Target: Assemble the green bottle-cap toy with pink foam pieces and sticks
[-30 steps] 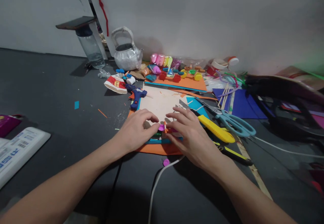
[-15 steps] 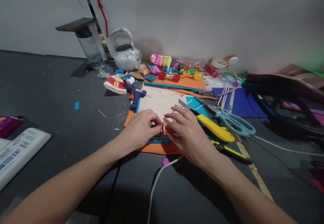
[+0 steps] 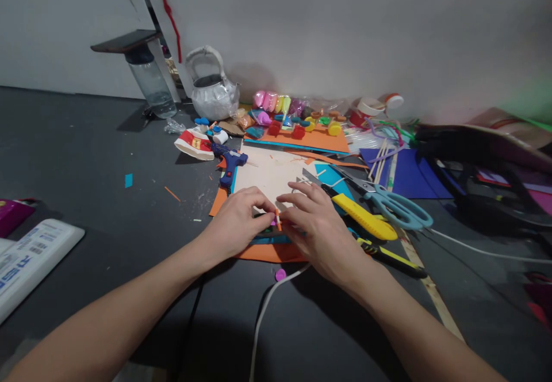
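Note:
My left hand [image 3: 239, 221] is closed in a pinch over the near part of the cream sheet [image 3: 265, 166], with a small purple piece [image 3: 273, 221] at its fingertips. Facing it, my right hand [image 3: 319, 218] pinches low with thumb and a finger at a small orange and white piece [image 3: 278, 220], its other fingers raised. The two pieces touch or nearly touch between the hands. Something dark and green sits partly hidden under my left fingers. A blue layer and an orange foam sheet [image 3: 271, 252] lie beneath the cream one.
A blue glue gun [image 3: 233, 163] lies left of the sheet. Scissors [image 3: 399, 206], a yellow cutter [image 3: 364, 216] and a black-yellow cutter [image 3: 394, 259] lie right. Behind stand a kettle [image 3: 213, 97], clay packs [image 3: 271, 101] and a bottle [image 3: 153, 86]. A purple disc [image 3: 280, 275] lies near a white cord [image 3: 263, 316].
The whole view has shifted very slightly. Both hands keep nearly the same pose around the small orange and white piece, which tilts a little differently.

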Motion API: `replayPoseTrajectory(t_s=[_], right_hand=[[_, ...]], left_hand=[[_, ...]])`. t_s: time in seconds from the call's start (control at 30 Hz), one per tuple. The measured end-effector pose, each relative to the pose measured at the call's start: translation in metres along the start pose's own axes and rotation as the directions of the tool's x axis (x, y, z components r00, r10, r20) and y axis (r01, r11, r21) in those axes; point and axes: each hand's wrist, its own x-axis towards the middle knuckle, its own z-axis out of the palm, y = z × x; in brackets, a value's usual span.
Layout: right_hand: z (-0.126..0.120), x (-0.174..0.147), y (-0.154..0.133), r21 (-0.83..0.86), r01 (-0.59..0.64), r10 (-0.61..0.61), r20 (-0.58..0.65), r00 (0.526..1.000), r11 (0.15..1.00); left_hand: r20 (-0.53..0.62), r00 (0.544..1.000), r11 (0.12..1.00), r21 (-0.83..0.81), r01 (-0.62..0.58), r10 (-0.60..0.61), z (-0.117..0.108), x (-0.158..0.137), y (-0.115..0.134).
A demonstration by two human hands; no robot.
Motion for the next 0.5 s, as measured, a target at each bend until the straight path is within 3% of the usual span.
replayPoseTrajectory(t_s=[0.27,0.5], right_hand=[[-0.0007,0.0016,-0.0007,0.006,-0.004,0.004,-0.007,1.0,1.0],[-0.0018,0.0033,-0.0018,0.02,-0.016,0.015,0.018,1.0,1.0]], left_hand=[[0.001,0.996,0.995,-0.045,0.087,-0.087,-0.0088,-0.0059,0.0016],[0.029,0.997,0.988,-0.139,0.074,-0.07,-0.0031,-0.0024,-0.0056]])
